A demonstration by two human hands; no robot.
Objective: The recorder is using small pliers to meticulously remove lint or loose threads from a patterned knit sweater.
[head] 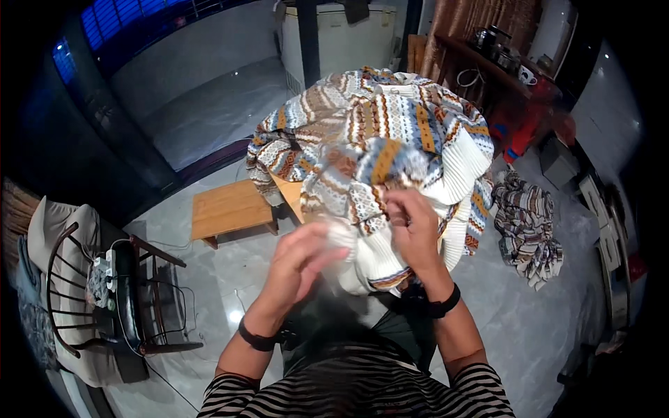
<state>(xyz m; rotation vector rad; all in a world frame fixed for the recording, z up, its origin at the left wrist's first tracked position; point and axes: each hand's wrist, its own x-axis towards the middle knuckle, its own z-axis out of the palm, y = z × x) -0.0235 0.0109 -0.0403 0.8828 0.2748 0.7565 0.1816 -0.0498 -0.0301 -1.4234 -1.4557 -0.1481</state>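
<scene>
A heap of patterned knit sweaters (366, 112) in white, brown, blue and mustard bands lies before me, over a light wooden surface. On its near side is a sweater part with a white ribbed hem (380, 257). My right hand (415, 224) has its fingers curled on the knit just above this hem. My left hand (298, 258) is at a white ribbed cuff (342, 237), thumb and fingers apart around its edge; blur hides whether it grips. Another wide ribbed band (466, 159) hangs at the right of the heap.
A low wooden bench (230, 209) stands left of the heap. Another knit bundle (525, 227) lies on the tiled floor at right. A dark spindle-back chair (125, 298) with a power strip (110, 269) and cables is at left. Pots (504, 57) stand on a shelf at back right.
</scene>
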